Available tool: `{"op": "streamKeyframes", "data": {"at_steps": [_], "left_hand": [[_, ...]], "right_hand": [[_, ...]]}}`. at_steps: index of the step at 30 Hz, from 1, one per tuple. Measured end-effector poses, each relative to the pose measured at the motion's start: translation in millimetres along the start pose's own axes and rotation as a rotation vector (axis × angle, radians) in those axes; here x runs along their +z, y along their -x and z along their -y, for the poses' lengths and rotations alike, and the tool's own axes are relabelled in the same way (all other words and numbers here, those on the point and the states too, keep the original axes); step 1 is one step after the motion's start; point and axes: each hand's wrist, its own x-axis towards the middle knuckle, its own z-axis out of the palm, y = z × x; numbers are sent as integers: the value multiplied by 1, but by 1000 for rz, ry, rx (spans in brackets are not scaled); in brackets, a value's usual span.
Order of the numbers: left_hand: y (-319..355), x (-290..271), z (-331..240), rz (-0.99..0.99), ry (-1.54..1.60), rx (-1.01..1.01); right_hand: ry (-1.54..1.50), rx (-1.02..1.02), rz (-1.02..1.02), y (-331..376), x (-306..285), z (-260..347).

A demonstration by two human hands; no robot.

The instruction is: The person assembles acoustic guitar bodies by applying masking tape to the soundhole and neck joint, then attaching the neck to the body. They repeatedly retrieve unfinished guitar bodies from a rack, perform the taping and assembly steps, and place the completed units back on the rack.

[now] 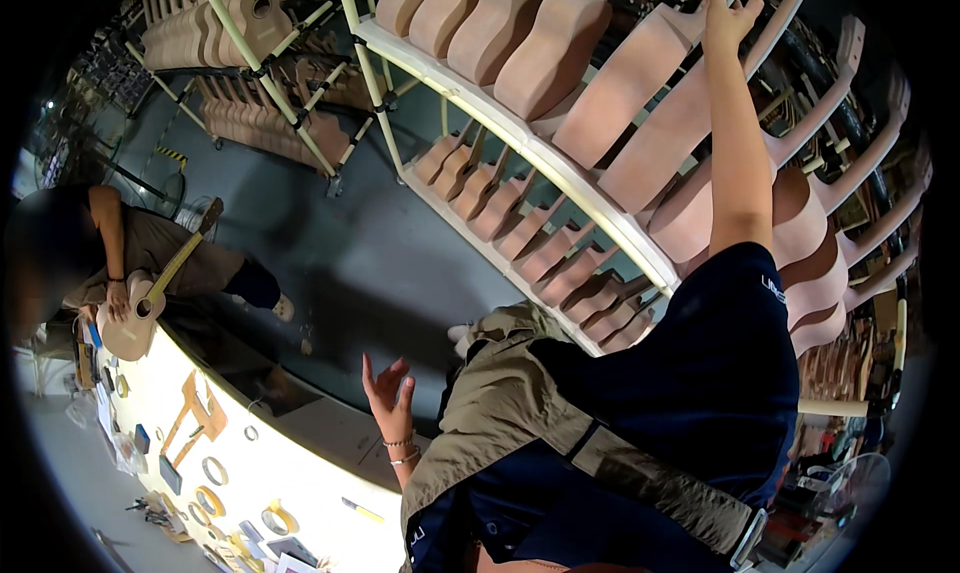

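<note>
A pale tube rack (pixel 560 178) carries rows of unfinished guitar bodies (pixel 555 48); a white bench (pixel 300 473) holds tape rolls (pixel 214 470).

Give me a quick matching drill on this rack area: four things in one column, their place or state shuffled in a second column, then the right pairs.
Things:
1. right hand
2. left hand
3. co-worker's ukulele
4. tape rolls

Places or states:
A. lying on the pale workbench
B. raised to the unfinished ukulele bodies on the top rack shelf
C. held on a seated person's lap
D. open, fingers spread, holding nothing

Pairs: 1-B, 2-D, 3-C, 4-A
</note>
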Motion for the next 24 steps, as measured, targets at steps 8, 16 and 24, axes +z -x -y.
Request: {"op": "streamKeyframes", "data": {"at_steps": [8, 16, 24], "left_hand": [[-5, 0, 0, -9, 36, 8], [-5, -2, 6, -101, 85, 9], [-5, -14, -1, -188, -147, 45]], "right_hand": [[226, -113, -8, -27, -1, -57], [800, -461, -192, 18, 39, -5], [-17, 807, 463, -47, 126, -143]]}}
